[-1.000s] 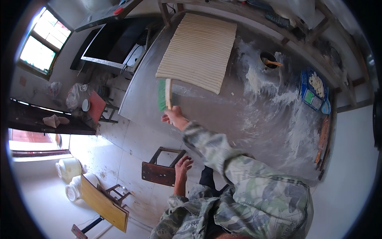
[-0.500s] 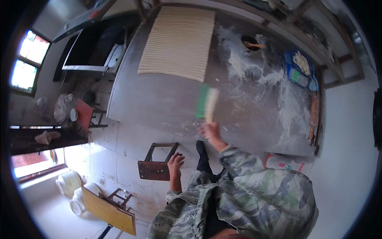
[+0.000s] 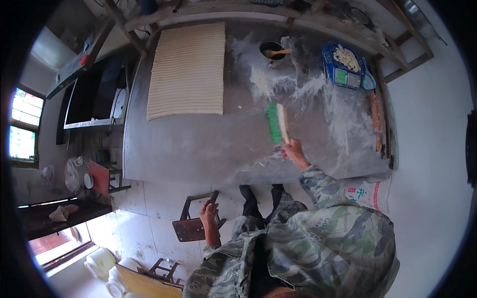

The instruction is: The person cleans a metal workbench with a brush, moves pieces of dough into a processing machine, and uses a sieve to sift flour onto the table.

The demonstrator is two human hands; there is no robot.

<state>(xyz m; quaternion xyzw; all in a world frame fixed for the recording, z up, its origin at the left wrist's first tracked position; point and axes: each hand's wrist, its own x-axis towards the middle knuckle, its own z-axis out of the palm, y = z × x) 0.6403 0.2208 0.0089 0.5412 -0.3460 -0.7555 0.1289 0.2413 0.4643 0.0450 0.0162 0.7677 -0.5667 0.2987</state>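
My right hand (image 3: 295, 152) is closed round the handle of a brush with green bristles and a pale wooden back (image 3: 283, 124). The brush is over the floured worktable (image 3: 198, 144), its bristles to the left. My left hand (image 3: 209, 213) hangs free beyond the near edge of the table, above a small wooden stool (image 3: 191, 229), its fingers loosely bent and holding nothing. Parallel strips of dough (image 3: 187, 69) lie side by side at the far left of the table, apart from both hands. Loose flour (image 3: 263, 82) is smeared across the middle and right.
At the back sits a dark bowl (image 3: 267, 47) with a wooden-handled utensil (image 3: 282, 51). A blue scale (image 3: 343, 64) carries dough pieces, with a rolling pin (image 3: 375, 116) along the right edge. A white sack (image 3: 370, 193) stands below; a red-topped stool (image 3: 99, 177) is left.
My right hand has moved to the right with the brush. My left hand stays low, its fingers less spread. The whole view has shifted, so the dough appears farther left.
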